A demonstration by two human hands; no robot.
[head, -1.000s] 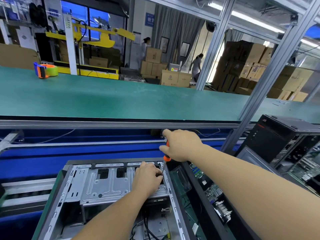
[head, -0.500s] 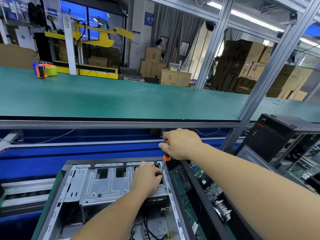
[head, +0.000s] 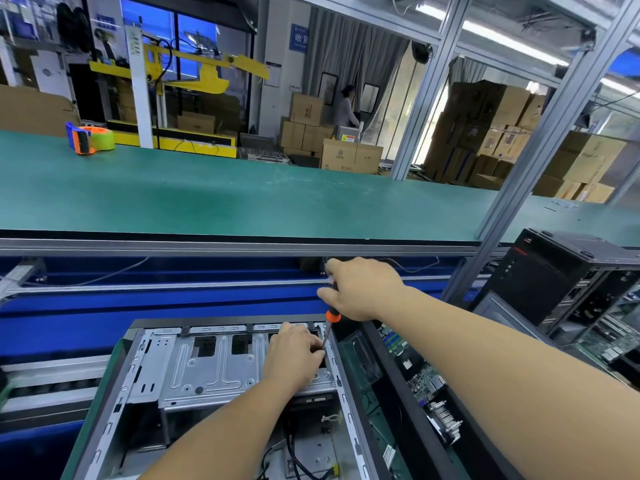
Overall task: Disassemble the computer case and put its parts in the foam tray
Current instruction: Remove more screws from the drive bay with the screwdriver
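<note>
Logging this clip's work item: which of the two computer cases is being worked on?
The open silver computer case lying flat under both hands, where the right hand holds a screwdriver. The black tower case stands upright, untouched, at right.

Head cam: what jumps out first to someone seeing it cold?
Front and centre, the two hands work over the open computer case: the right hand grips an orange-handled screwdriver pointed down at the case's far right corner, and the left hand rests on the metal drive cage beside the tip. Behind runs a long green bench with an orange and green tape dispenser at far left. A black tower stands at right.
</note>
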